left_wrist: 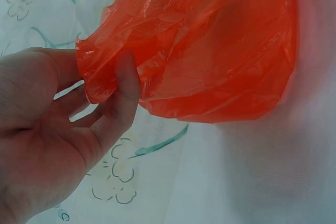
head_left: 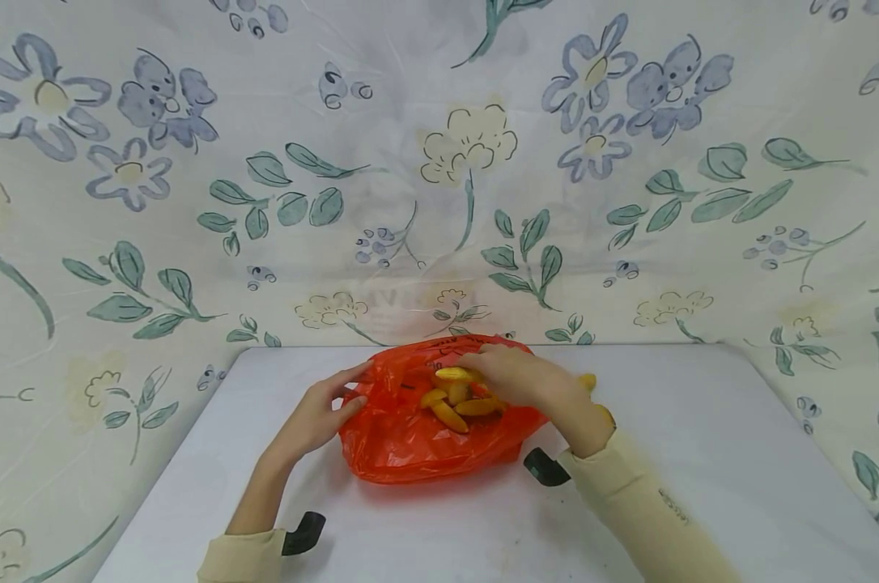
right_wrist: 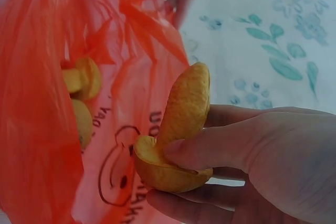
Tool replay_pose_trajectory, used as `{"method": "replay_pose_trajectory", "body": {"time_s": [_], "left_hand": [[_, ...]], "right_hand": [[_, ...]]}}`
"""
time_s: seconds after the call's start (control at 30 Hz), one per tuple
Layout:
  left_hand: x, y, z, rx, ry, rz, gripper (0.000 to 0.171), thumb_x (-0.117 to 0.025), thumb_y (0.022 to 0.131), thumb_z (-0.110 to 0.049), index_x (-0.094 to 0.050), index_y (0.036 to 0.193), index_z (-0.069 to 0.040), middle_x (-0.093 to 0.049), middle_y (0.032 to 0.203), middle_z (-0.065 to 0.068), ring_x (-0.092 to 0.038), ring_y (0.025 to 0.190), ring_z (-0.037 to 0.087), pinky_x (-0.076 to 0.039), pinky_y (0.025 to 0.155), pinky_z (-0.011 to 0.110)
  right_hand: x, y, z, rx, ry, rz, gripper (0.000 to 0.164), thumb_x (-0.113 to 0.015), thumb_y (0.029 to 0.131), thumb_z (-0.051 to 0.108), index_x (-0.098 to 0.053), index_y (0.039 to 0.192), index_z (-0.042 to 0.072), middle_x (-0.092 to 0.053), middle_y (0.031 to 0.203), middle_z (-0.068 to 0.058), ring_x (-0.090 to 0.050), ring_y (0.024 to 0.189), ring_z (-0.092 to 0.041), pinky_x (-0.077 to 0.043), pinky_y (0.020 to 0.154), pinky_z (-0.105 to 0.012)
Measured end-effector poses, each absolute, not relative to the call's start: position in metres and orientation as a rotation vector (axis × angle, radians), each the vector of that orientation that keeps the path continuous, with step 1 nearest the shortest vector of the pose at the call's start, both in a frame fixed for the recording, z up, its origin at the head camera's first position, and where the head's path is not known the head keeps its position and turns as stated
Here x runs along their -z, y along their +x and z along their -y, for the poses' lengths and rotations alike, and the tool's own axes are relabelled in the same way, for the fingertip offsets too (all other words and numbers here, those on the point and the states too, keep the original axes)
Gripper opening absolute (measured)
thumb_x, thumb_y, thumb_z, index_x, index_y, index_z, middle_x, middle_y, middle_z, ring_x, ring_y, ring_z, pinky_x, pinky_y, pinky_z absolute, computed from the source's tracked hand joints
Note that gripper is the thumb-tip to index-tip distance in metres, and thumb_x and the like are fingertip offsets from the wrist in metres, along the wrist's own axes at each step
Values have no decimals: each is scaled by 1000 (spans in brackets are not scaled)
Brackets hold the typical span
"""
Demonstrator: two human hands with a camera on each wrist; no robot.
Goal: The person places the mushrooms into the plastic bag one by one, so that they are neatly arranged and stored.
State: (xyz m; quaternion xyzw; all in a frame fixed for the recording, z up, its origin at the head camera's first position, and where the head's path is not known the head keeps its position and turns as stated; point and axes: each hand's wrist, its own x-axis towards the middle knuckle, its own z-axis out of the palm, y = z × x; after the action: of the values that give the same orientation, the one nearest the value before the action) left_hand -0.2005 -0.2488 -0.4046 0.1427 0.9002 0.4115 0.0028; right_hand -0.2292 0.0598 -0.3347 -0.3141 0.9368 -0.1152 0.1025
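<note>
A red plastic bag (head_left: 403, 453) lies on the white table, its mouth spread toward the right. My left hand (head_left: 321, 414) pinches the bag's left edge between thumb and fingers, as the left wrist view shows on the gathered film (left_wrist: 100, 72). Several yellow mushrooms (head_left: 450, 414) lie in the bag's opening. My right hand (head_left: 515, 376) reaches over that opening. In the right wrist view it grips a yellow-brown mushroom (right_wrist: 186, 103) by thumb and fingers, above the bag's printed side. Two more mushrooms (right_wrist: 84, 80) show behind the red film there.
More yellow mushrooms (head_left: 588, 380) show on the table just beyond my right forearm, partly covered by it. A floral cloth (head_left: 439, 162) hangs behind the white table (head_left: 265, 389). Black camera mounts (head_left: 545, 468) stick out from both wrists.
</note>
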Motion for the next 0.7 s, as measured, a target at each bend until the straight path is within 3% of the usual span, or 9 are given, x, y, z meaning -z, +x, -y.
{"method": "replay_pose_trajectory", "body": {"time_s": [0.23,0.4,0.57,0.7], "left_hand": [[404,-200,249,-1296,449,-2820,56,-60,95,-5,-45,148,-15,-58,136,19,-62,112,35,-61,78,30],[405,-200,249,-1292,454,-2822,56,-60,95,-5,-45,148,-15,-58,136,19,-62,111,34,-61,78,30],[405,-200,249,-1280,448,-2825,56,-60,95,-6,-44,148,-15,-58,136,19,-62,111,34,-61,78,30],[405,-200,248,-1280,448,-2826,56,-60,95,-6,-44,148,-14,-58,136,19,-62,112,35,-61,78,31]], "right_hand": [[341,-228,-43,330,-905,-2721,44,-56,99,15,-52,142,24,-61,135,0,-52,128,-22,-44,110,-43],[345,-230,-32,300,-923,-2691,40,-64,95,22,-59,134,25,-64,121,4,-55,116,-18,-47,107,-39],[352,-232,-19,256,-936,-2650,31,-64,95,21,-63,126,24,-65,105,1,-54,98,-15,-51,94,-32],[354,-231,-10,207,-899,-2636,34,-68,92,19,-63,125,26,-64,102,3,-53,98,-15,-53,90,-32]]}}
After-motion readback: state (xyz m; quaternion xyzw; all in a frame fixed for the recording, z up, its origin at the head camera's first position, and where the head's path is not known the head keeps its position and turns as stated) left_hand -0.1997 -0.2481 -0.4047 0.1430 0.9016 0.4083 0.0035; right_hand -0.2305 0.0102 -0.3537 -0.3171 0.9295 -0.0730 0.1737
